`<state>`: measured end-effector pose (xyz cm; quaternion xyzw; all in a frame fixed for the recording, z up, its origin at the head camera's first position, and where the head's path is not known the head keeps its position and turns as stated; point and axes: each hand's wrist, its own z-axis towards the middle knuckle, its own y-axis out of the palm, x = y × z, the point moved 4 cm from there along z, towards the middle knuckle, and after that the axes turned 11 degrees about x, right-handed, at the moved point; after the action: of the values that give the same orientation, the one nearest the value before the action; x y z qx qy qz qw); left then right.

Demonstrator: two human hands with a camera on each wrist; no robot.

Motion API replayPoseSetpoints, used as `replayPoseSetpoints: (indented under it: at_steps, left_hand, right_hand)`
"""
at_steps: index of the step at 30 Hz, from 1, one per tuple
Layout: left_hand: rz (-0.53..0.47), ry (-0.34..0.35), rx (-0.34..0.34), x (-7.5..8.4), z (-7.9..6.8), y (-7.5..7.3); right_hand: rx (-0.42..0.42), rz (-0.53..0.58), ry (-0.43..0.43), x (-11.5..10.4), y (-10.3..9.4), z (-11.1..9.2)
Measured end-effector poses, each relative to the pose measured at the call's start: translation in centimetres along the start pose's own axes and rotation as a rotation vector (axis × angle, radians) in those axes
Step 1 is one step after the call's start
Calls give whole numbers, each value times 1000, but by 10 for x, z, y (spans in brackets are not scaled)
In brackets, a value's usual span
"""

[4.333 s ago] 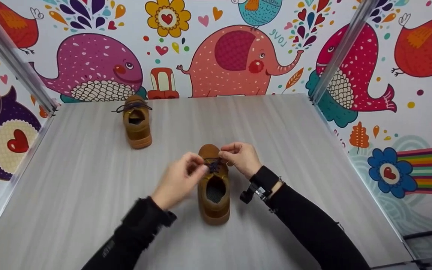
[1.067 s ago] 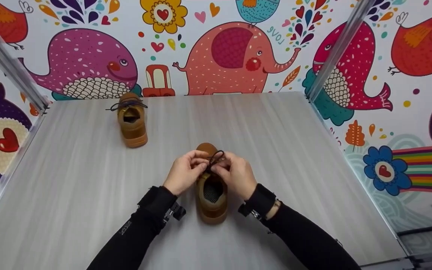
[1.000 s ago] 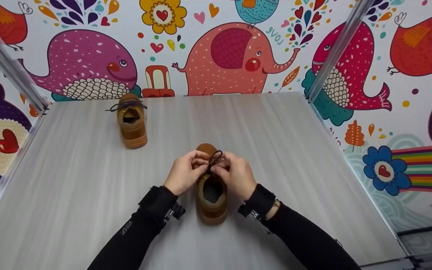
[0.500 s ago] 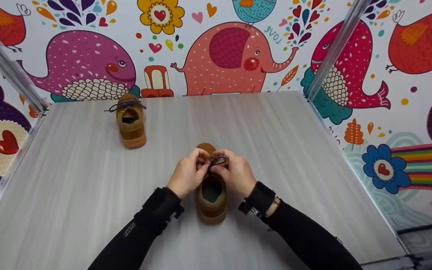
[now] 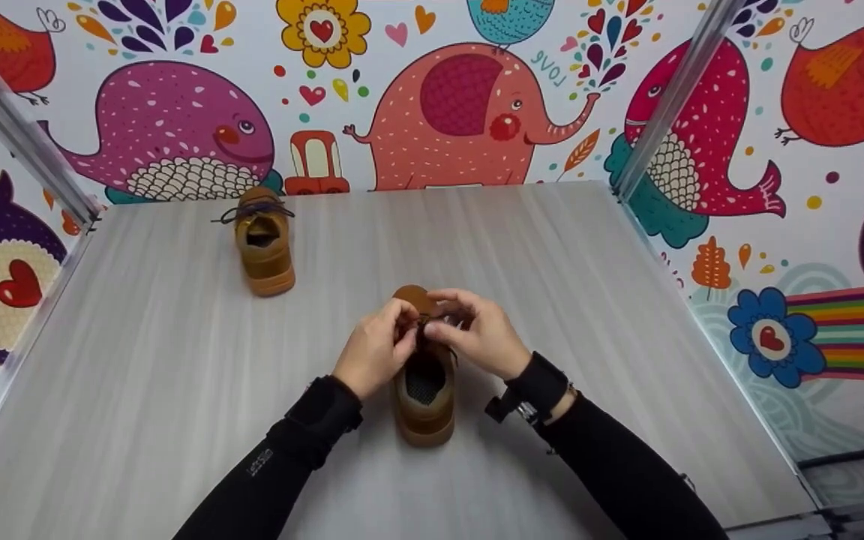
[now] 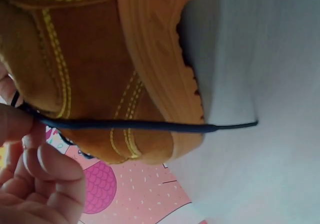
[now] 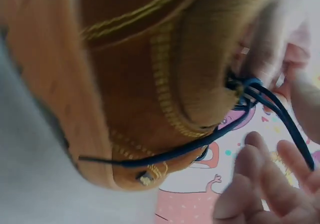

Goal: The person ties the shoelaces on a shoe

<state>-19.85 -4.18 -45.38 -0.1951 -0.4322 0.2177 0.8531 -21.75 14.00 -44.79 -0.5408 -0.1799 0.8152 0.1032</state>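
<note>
A brown shoe (image 5: 424, 420) stands in front of me, toe away, with my hands on either side of its dark blue shoelace (image 7: 287, 119). My left hand (image 5: 376, 349) pinches the lace close over the tongue, its other fingers curled. In the left wrist view one free lace end (image 6: 150, 126) runs down the shoe's side past the sole. My right hand (image 5: 481, 337) is at the lace with thumb and index finger spread apart. The right wrist view shows a lace loop reaching between that hand's thumb and fingers (image 7: 250, 169). The knot area is partly hidden by fingers in the head view.
A second brown shoe (image 5: 265, 255), its lace tied in a bow, stands at the back left of the light wood-grain table (image 5: 552, 270). Walls with cartoon animals (image 5: 454, 120) and metal corner posts (image 5: 664, 112) enclose the back and sides.
Both hands came together at the laces and a loop appeared. Over the last half second my right hand's thumb and index finger have spread and its wrist has shifted right; my left stays at the lace.
</note>
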Motion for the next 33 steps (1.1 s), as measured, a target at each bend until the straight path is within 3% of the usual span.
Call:
replayPoseSetpoints:
  at_steps: [5,13,18,33]
  left_hand:
    - [-9,-17,-35,-1,0,-2]
    - [-45,-72,-31,-8,0,-9]
    - [-64,-117,-26,-15,-1,-11]
    - [-85,-247,-32,-33,-14,-17]
  right_hand:
    - [46,86,121,11,-7,5]
    - [-119,31,234,31,-11,5]
    - [-181,33,222,42,-15,4]
    - [-201,48,251,68,-24,1]
